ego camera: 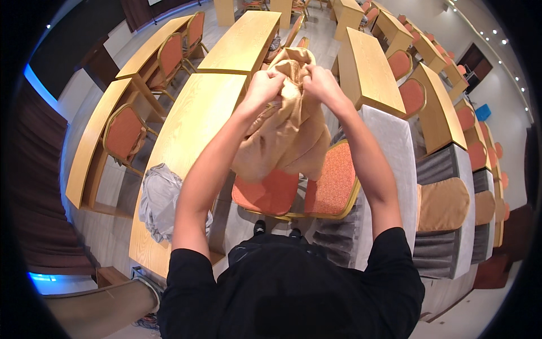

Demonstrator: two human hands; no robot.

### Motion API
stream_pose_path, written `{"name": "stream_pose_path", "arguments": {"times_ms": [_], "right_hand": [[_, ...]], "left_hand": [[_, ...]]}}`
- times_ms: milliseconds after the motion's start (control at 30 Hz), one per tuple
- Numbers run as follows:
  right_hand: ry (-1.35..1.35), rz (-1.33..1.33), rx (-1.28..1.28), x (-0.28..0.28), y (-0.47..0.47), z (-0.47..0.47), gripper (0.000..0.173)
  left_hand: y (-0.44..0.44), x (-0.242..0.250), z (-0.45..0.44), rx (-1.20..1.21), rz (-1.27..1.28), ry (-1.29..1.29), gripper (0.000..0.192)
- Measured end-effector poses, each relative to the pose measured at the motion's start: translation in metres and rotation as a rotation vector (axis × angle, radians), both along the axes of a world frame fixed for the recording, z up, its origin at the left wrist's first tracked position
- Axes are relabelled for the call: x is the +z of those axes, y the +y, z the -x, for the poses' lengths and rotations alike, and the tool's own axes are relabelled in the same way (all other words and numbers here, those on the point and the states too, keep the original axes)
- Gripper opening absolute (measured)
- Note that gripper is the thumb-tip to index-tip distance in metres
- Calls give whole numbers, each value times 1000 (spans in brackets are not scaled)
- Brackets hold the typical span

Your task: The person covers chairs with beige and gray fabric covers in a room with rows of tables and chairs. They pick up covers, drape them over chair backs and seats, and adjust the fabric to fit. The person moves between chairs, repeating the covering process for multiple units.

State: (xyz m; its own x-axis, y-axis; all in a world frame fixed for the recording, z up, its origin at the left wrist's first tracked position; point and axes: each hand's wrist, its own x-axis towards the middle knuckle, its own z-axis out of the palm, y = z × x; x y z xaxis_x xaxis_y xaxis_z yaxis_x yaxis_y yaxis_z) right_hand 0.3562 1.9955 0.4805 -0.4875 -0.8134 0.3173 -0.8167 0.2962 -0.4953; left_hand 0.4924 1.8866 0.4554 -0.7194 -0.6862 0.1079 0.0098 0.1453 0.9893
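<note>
Both arms reach forward, holding up a tan fabric chair cover (288, 135). My left hand (267, 87) grips bunched cloth at its upper left, and my right hand (319, 84) grips the upper right edge. Gathered folds lie between the two hands, and the lower part of the cover hangs down. Below the cloth are the orange upholstered seat of one chair (264, 193) and another orange chair part with a gold frame (334, 182). The hanging cover hides part of both.
A crumpled grey cloth (159, 203) lies on the wooden table (194, 123) at left. To the right stands a table with a grey cover (387, 144), with a tan-covered chair (444, 204) beyond it. Rows of wooden tables and orange chairs stand ahead.
</note>
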Motion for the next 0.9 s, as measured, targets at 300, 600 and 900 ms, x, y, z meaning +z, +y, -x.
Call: {"name": "stream_pose_path", "arguments": {"times_ms": [300, 600, 900], "right_hand": [[-570, 113, 534, 35, 84, -24, 63], [-773, 98, 688, 14, 81, -2, 75], [-660, 24, 431, -54, -8, 73, 60]], "left_hand": [[81, 47, -55, -429, 38, 327, 51], [-1, -33, -86, -474, -144, 210, 98], [-71, -86, 1, -232, 143, 96, 23]]}}
